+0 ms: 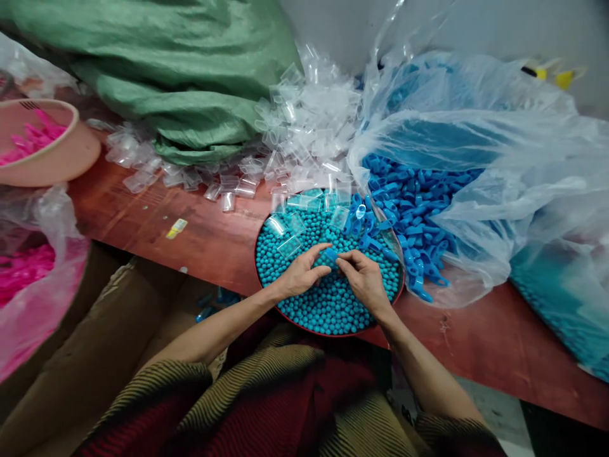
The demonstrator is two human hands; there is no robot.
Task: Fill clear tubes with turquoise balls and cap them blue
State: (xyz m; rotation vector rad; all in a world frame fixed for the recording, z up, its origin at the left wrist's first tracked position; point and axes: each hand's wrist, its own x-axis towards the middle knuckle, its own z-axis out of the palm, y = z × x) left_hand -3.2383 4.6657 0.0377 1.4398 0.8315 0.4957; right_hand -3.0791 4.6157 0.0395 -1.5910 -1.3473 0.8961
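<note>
Above a round tub (259, 270) of teal beads (333, 311), my right hand (365, 279) is pinching a small blue piece (330, 255), fingertips closed. My left hand (302, 276) is curving beside it, thumb and forefinger parted; whether they are gripping, I cannot tell. Clear sleeves (290, 246) are lying far-left on the beads. Good handling, I am judging, means steadying the wrists and pinching lightly.
</note>
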